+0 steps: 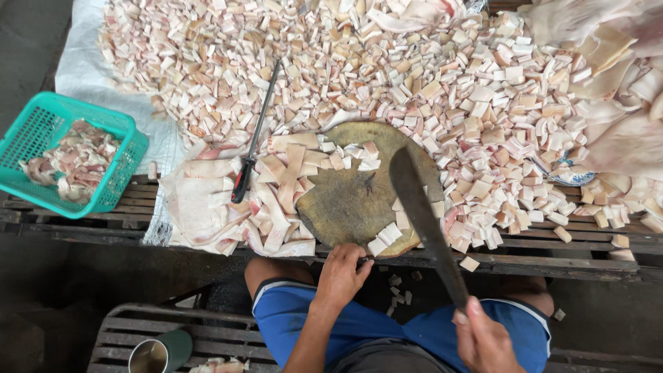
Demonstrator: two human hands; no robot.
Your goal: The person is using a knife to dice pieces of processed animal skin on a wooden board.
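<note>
My right hand [487, 338] grips the handle of a long dark cleaver [421, 214], whose blade slants up over a round wooden chopping block [352, 197]. At the block's near edge my left hand [342, 273] rests with its fingers curled by a few cut white pieces [385, 237]. Cut pale pink and white pieces of skin and fat [387, 76] cover the surface beyond the block. Longer uncut strips [207, 200] lie to the block's left.
A sharpening steel with a red and black handle [254, 138] lies left of the block. A green plastic basket [69, 155] with scraps stands at far left. Large uncut sheets [621, 117] pile at the right. A metal cup [157, 352] sits on a slatted bench below.
</note>
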